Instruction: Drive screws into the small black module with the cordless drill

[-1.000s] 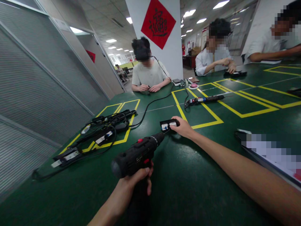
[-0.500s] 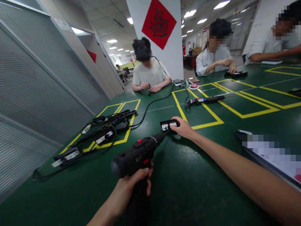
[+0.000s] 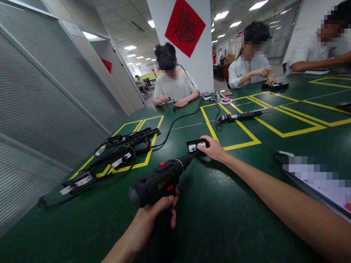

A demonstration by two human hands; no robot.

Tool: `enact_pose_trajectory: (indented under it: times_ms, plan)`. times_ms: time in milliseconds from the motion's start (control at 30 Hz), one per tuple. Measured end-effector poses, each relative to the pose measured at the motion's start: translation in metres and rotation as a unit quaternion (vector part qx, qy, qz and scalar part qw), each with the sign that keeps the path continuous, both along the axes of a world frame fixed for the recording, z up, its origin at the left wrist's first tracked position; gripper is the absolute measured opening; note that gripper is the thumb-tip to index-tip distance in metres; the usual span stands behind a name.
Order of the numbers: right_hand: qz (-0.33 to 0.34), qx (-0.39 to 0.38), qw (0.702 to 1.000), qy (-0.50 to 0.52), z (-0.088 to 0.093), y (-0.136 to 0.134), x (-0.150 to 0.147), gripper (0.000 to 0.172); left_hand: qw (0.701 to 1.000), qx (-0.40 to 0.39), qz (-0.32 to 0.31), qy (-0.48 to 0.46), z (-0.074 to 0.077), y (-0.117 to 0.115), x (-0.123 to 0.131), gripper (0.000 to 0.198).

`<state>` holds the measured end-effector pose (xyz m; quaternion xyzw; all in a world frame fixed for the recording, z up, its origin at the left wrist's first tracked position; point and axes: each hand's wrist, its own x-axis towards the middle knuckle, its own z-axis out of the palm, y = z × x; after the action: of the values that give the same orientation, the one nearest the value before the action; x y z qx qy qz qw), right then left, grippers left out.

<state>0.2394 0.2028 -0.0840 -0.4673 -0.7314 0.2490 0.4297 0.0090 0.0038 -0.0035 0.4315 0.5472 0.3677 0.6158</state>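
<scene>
My left hand (image 3: 157, 208) is closed around the grip of a black cordless drill (image 3: 157, 179) with red buttons. The drill slants away to the right, and its thin bit (image 3: 194, 153) ends at or very near the lower edge of a small black part (image 3: 188, 143) with white and blue pieces on its face. I cannot tell whether the bit touches it. Fingers of my right hand (image 3: 212, 148) pinch that part at its right end, just above the table. Its underside and right end are hidden.
On the green table (image 3: 208, 219), black cabled assemblies (image 3: 117, 153) lie at the left. A wired pen-like tool (image 3: 238, 116) lies beyond my right hand, and a tablet-like object (image 3: 315, 182) at the right. Yellow tape (image 3: 244, 145) marks rectangles. Co-workers sit opposite, one co-worker's hands (image 3: 181, 102) handling small parts.
My hands, the drill and the black part stay almost still. Across the table, a co-worker's hand has moved slightly left, away from the small upright part.
</scene>
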Motion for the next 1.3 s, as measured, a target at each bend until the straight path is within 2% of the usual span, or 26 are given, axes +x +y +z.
enact_pose_trajectory:
  times_ms: [500, 1067, 1300]
  plan:
    - [0.003, 0.007, 1.000, 0.003, -0.0006, 0.0005, 0.0011, 0.040, 1.000, -0.012, -0.003, -0.001, 0.0007, 0.0008, 0.0002, 0.026]
    - [0.003, -0.023, 1.000, 0.020, -0.0009, 0.0007, -0.0006, 0.040, 1.000, -0.007, 0.006, 0.017, 0.0003, -0.0013, -0.0003, 0.028]
    - [0.000, -0.020, 1.000, 0.022, -0.0010, 0.0007, -0.0002, 0.040, 0.999, 0.011, -0.036, 0.018, 0.0051, -0.0028, -0.0010, 0.030]
